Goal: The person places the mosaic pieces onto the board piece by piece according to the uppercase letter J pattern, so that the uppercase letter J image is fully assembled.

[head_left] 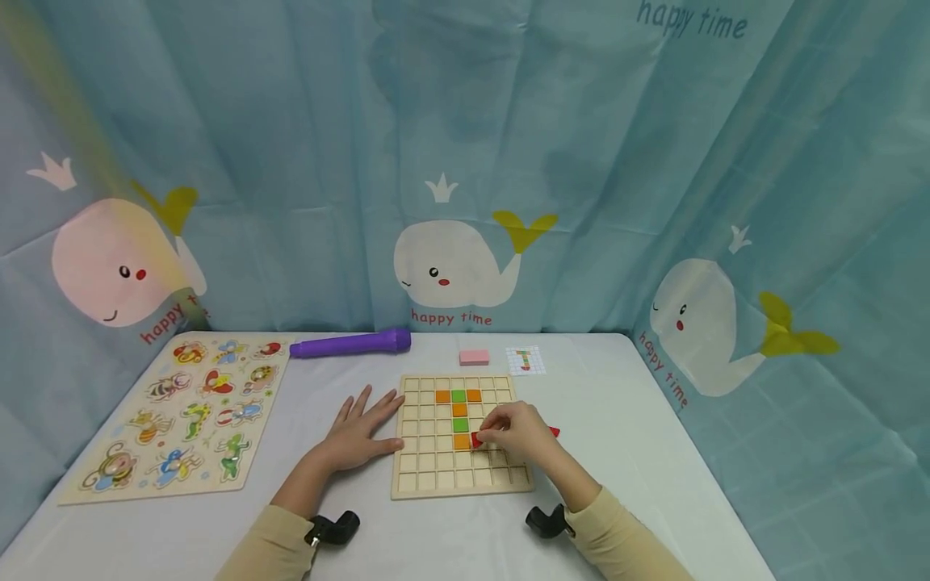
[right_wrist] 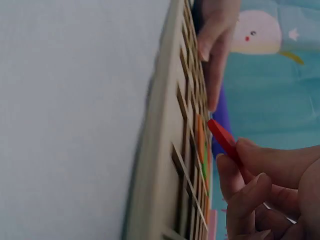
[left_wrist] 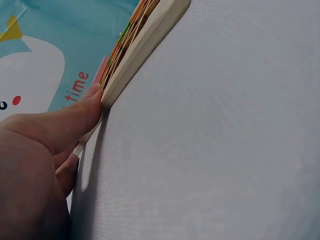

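A wooden grid board (head_left: 425,482) lies on the table with orange and green square tiles set in its cells. The tiles make a short row near the top, such as the orange tile (head_left: 443,396), and a column below the green tile (head_left: 458,396). My left hand (head_left: 352,440) lies spread on the table, thumb and fingertips at the board's left edge. Thumb and fingers of my right hand (head_left: 517,433) pinch a red tile (right_wrist: 223,136). It is held tilted over the board, just right of the column's lowest orange tile (head_left: 462,442). Another red piece (head_left: 555,432) shows partly behind the right hand.
Behind the board are a pink block (head_left: 475,357) and a small pattern card (head_left: 525,361). A purple microphone-shaped object (head_left: 352,345) lies at the back left, beside a wooden insect puzzle board (head_left: 163,432). A blue whale-print curtain (head_left: 327,161) surrounds the table's back and sides.
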The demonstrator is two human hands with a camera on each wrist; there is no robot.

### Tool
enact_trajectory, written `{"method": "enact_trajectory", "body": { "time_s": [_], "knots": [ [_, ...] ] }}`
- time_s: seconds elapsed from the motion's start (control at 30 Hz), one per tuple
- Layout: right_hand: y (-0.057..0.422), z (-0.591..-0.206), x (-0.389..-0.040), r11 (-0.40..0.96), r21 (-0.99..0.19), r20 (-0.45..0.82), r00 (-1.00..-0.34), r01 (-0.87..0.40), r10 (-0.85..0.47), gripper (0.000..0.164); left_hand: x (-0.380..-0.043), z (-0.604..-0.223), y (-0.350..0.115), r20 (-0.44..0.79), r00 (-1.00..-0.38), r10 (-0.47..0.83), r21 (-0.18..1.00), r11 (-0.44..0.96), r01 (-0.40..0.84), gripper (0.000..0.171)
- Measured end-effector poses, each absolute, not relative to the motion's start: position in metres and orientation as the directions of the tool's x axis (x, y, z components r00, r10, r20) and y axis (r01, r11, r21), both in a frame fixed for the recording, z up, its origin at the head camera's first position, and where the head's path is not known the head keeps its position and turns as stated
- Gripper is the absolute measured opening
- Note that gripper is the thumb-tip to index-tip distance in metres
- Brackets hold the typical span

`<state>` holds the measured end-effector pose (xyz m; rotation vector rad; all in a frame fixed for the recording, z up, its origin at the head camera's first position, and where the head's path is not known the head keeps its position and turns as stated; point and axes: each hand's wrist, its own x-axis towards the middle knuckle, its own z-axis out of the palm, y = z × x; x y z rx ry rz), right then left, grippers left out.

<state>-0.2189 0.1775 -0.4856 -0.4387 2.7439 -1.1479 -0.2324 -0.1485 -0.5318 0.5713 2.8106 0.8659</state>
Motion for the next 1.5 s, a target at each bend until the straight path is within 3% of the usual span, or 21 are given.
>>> {"method": "enact_trajectory", "body": {
  "time_s": [0.2, 0.7, 1.5],
  "knots": [
    [0.162, -0.498, -0.213, 0.680, -0.711, -0.072, -0.943, -0.179, -0.324, 0.012, -0.234, -0.533, -0.149, -0.016, -0.915, 0.404, 0.558, 0.763, 0.327, 0.083],
    [0.149, -0.501, -0.209, 0.675, -0.692, -0.033, -0.922, -0.258, -0.386, 0.017, -0.236, -0.539, -0.149, -0.029, -0.914, 0.405, 0.558, 0.765, 0.321, 0.084],
    [0.224, -0.482, -0.222, 0.721, -0.677, 0.027, -0.983, -0.151, -0.181, 0.012, -0.235, -0.538, -0.149, -0.045, -0.920, 0.390, 0.559, 0.773, 0.300, 0.084]
  ]
}}
